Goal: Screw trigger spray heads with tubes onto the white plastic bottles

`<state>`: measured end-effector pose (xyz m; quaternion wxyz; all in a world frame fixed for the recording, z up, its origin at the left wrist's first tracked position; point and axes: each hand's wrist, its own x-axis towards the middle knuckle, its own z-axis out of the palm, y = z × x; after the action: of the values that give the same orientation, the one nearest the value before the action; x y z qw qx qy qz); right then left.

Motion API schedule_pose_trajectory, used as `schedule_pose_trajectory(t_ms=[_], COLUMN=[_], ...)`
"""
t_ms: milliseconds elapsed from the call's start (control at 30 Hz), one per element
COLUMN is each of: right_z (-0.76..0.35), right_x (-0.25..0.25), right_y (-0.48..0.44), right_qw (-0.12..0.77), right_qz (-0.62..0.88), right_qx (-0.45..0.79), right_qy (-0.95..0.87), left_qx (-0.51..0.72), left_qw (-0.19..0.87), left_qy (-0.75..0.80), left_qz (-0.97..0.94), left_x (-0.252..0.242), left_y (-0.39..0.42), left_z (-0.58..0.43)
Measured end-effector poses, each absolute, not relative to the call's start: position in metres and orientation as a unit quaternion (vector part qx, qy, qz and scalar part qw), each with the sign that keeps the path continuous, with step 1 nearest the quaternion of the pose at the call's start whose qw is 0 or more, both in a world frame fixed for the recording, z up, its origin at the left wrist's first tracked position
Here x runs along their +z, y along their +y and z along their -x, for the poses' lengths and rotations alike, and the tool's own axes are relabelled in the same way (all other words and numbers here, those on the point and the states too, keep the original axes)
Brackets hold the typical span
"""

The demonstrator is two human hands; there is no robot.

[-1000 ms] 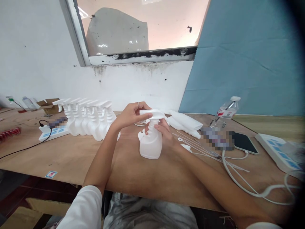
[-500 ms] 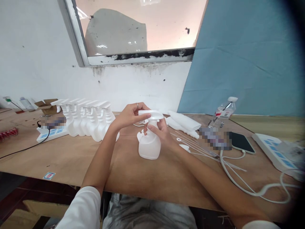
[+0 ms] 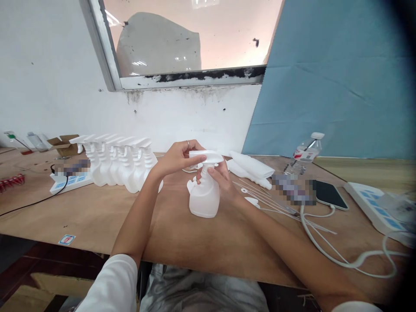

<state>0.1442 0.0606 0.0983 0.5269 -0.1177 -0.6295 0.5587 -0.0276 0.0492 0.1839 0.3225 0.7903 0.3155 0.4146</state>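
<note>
A white spray bottle (image 3: 204,201) stands upright on the table in front of me, its trigger head on top. My left hand (image 3: 178,156) is closed on the front of the trigger head, thumb along its near side and fingers behind. At the neck, on the right, my right hand (image 3: 224,180) is closed around the bottle, its thumb near the collar; some of its fingers are hidden behind the neck. A small white piece beside the bottle's left side is partly hidden.
A row of white spray bottles (image 3: 120,160) stands at the left, by a power strip (image 3: 69,182) and cardboard box (image 3: 66,145). To the right lie white bags (image 3: 251,167), thin white tubes (image 3: 269,199), a phone (image 3: 329,193), cables, another power strip (image 3: 373,206) and a water bottle (image 3: 305,151).
My right thumb and fingers have shifted slightly to the right around the neck, showing more of it. The left hand and the bottle have hardly moved.
</note>
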Motion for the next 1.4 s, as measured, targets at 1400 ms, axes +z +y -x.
schedule_pose_trajectory(t_ms=[1400], right_z=[-0.14], right_x=[0.112], right_y=[0.058], right_qw=[0.553], right_qz=[0.193], right_qx=[0.507], right_qy=[-0.633], left_qx=[0.4], left_qw=[0.263], left_qy=[0.351], left_qz=[-0.805], left_x=[0.186], left_y=[0.045], left_z=[0.027])
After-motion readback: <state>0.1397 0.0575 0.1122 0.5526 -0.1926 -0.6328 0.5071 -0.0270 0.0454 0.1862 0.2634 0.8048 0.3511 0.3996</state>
